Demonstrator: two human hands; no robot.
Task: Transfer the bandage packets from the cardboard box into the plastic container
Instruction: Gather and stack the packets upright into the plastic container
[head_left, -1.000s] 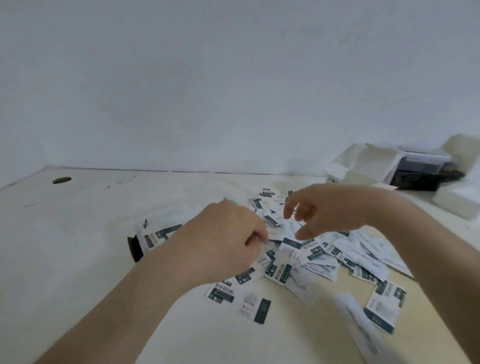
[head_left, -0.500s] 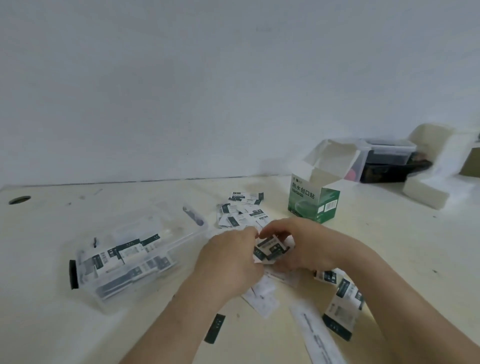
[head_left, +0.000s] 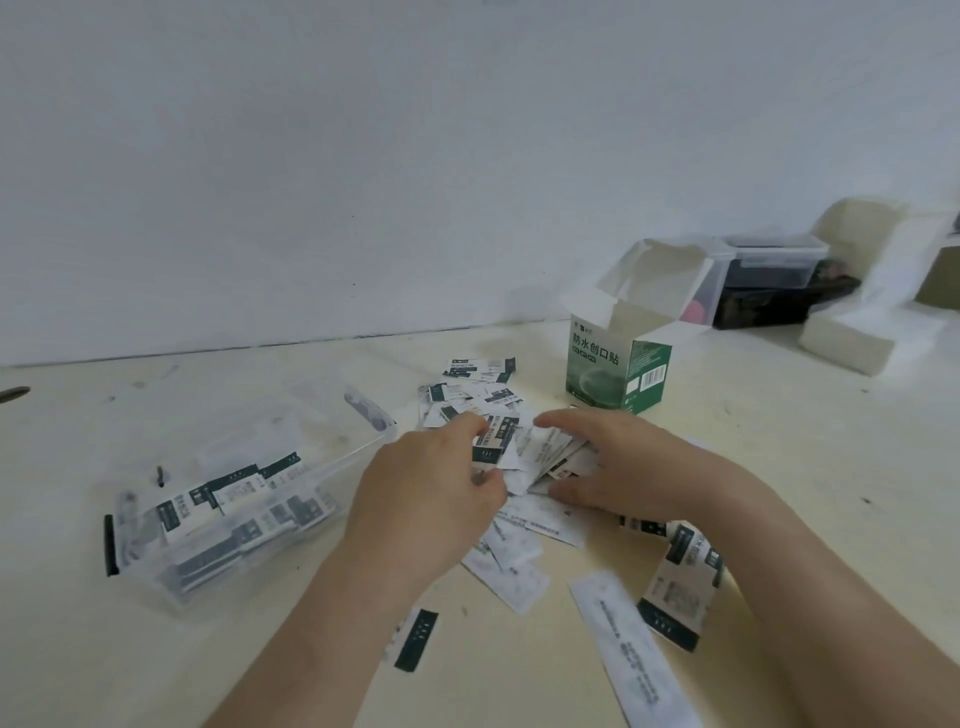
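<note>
Between both hands, mid-table, is a gathered bunch of white and dark-green bandage packets (head_left: 511, 452). My left hand (head_left: 431, 499) pinches the bunch from the left, and my right hand (head_left: 613, 462) cups it from the right with curled fingers. More loose packets (head_left: 478, 387) lie behind the hands, and others (head_left: 675, 587) lie by my right forearm. The clear plastic container (head_left: 322, 467) sits to the left, holding several packets. The green and white cardboard box (head_left: 618, 371) stands open behind my right hand.
At the back right stand a clear lidded tub (head_left: 769, 260) on a dark case and white foam blocks (head_left: 852, 338). A long white strip (head_left: 634, 654) lies near the front edge. A hole (head_left: 13, 393) marks the table's far left.
The view has swung so the container and the box now show. Both hands have closed together around a bunch of packets, where a second ago they hovered apart over the scattered pile.
</note>
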